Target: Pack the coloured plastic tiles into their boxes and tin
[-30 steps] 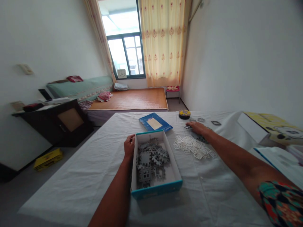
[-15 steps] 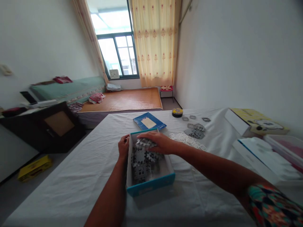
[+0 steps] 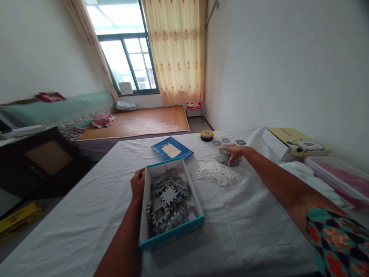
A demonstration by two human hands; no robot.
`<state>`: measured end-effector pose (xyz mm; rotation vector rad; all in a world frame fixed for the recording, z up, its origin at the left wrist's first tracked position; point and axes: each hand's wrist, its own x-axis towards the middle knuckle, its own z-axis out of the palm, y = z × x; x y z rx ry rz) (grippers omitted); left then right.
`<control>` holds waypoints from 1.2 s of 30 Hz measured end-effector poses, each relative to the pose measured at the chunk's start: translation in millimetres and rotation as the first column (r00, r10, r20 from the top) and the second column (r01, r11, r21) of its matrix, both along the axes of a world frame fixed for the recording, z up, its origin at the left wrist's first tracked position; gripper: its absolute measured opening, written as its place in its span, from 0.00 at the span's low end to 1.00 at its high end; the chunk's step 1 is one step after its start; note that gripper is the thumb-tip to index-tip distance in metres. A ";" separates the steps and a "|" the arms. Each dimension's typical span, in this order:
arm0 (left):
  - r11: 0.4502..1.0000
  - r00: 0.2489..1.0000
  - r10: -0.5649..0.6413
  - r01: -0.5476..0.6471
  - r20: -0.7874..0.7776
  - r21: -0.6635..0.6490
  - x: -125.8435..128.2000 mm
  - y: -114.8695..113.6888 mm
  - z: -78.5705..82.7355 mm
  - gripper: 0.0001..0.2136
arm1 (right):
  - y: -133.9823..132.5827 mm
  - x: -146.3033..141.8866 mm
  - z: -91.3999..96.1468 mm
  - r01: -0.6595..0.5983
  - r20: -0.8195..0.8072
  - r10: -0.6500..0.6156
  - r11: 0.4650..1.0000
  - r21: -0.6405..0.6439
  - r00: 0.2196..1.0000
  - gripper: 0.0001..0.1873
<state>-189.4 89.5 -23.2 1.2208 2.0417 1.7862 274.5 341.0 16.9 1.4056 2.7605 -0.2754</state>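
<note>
Right hand (image 3: pixel 235 151): thumb spread well off the fingers, palm down, reaching over the pile (image 3: pixel 221 159) of grey pieces on the right of the table. Fingertips at the pile's far side, thumb at its near side. Can't tell if it has a grip on any piece; the hand covers part of the pile.

Left hand (image 3: pixel 138 183): up against the left wall of the box (image 3: pixel 173 234), toward its far end, fingers bent and close together. Can't tell if they pinch the wall or just rest on it.

Box is teal outside, white inside, sits near centre, lidless, with a heap of interlocking grey tiles (image 3: pixel 168 196) in it. A bit of bare floor shows at the box's right side.

White pieces (image 3: pixel 217 172): loose spread right of the box, just nearer than the grey pile. Three grey frames (image 3: pixel 225 140) lie apart on the far side of the right hand. Round tin (image 3: pixel 206 135), yellow top, left of those. Blue booklet (image 3: pixel 172 148) just beyond the box's far end.

Far right: yellow carton (image 3: pixel 298 139), clear tub (image 3: pixel 343 169) nearer. All on white cloth (image 3: pixel 86 215). Bed (image 3: pixel 144 119) beyond, under the window (image 3: pixel 127 61).
</note>
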 end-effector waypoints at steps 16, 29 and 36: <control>1.000 1.000 0.016 -0.016 0.020 -0.003 -3.3 1.0 -3.8 0.21 | 3.2 10.2 -25.0 -0.047 0.016 0.048 0.995 -0.090 0.999 0.46; 1.000 1.000 0.020 -0.020 0.018 -0.001 4.1 -1.5 3.3 0.20 | -25.5 34.1 -27.9 0.141 -0.045 -0.135 0.977 0.162 0.990 0.42; 1.000 1.000 0.011 -0.012 0.027 0.008 5.0 -1.5 5.4 0.18 | -59.5 28.3 -44.2 0.193 -0.187 -0.140 0.934 0.301 0.972 0.32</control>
